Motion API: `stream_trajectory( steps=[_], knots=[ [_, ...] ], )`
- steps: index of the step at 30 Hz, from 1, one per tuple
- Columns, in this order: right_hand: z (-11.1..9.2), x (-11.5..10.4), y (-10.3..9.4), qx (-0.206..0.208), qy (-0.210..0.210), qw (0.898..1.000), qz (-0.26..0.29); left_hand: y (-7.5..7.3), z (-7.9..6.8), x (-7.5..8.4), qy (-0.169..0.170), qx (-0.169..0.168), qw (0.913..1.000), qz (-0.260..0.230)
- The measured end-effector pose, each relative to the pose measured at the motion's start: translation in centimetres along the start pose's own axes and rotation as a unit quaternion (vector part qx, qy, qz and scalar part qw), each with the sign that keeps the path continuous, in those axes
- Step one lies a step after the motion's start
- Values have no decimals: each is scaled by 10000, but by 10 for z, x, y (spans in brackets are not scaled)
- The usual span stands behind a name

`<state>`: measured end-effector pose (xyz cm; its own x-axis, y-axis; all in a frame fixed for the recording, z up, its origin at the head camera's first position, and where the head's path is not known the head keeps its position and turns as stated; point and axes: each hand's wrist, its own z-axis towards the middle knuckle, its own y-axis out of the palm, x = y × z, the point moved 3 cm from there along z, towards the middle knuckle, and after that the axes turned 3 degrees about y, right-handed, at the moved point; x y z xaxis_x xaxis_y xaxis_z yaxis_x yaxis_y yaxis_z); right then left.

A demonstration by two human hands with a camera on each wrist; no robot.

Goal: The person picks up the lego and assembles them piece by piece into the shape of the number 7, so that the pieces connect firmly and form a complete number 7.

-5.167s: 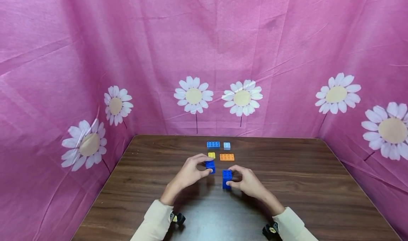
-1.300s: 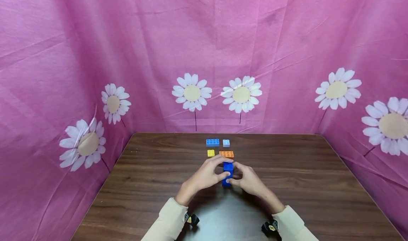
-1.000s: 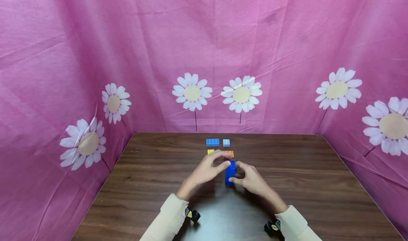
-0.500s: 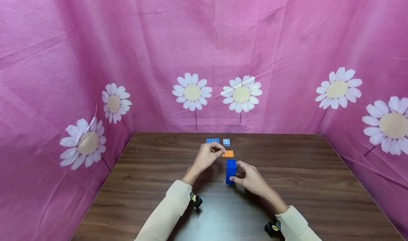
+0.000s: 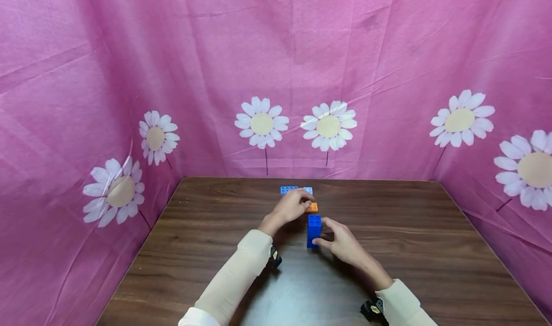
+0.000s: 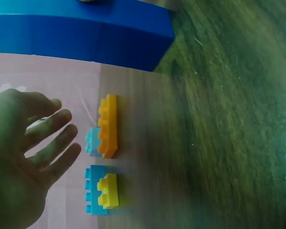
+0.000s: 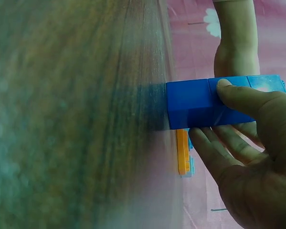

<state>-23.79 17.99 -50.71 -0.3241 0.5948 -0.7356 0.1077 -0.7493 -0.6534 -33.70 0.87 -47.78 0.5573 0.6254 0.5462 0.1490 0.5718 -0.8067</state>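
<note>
My right hand (image 5: pixel 342 242) grips an upright stack of blue toy building bricks (image 5: pixel 314 231), standing on the table. In the right wrist view the thumb lies on one side of the stack and the fingers on the other. Beyond the stack, my left hand (image 5: pixel 291 206) is over the small bricks, partly covering the orange brick (image 5: pixel 313 207). The left wrist view shows the left fingers extended with nothing between them. A yellow brick (image 6: pixel 109 191) appears there too; in the head view my left hand hides it.
At the far side of the table (image 5: pixel 388 220) lie a blue eight-stud brick (image 5: pixel 287 190) and a pale blue four-stud brick (image 5: pixel 308 190). A pink cloth (image 5: pixel 207 76) with daisies stands around the table's back and sides.
Two separate blue pieces have become one taller stack. My left hand has let go of its top and moved away to the small bricks. The right hand stays on the stack.
</note>
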Motion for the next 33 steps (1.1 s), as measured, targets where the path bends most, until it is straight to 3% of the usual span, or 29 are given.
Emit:
stream_trajectory(
  steps=[5, 15, 19, 26, 33],
  knots=[
    [0, 0, -2, -96, 38, 9999, -3, 10, 4, 2, -20, -447, 9966, 695],
    [1, -1, -2, -335, 289, 9990, -68, 31, 9, 0, -32, -931, 9863, 1361],
    [1, -3, -2, -293, 366, 9989, -48, 34, 10, 0, -75, -973, 9826, 1579],
    [2, -5, -1, -120, 146, 9997, -147, 36, 8, 0, -2, -895, 9796, 1797],
    [4, -5, -1, -103, 272, 9995, -137, 38, 7, 0, 13, -888, 9767, 1951]
  ],
)
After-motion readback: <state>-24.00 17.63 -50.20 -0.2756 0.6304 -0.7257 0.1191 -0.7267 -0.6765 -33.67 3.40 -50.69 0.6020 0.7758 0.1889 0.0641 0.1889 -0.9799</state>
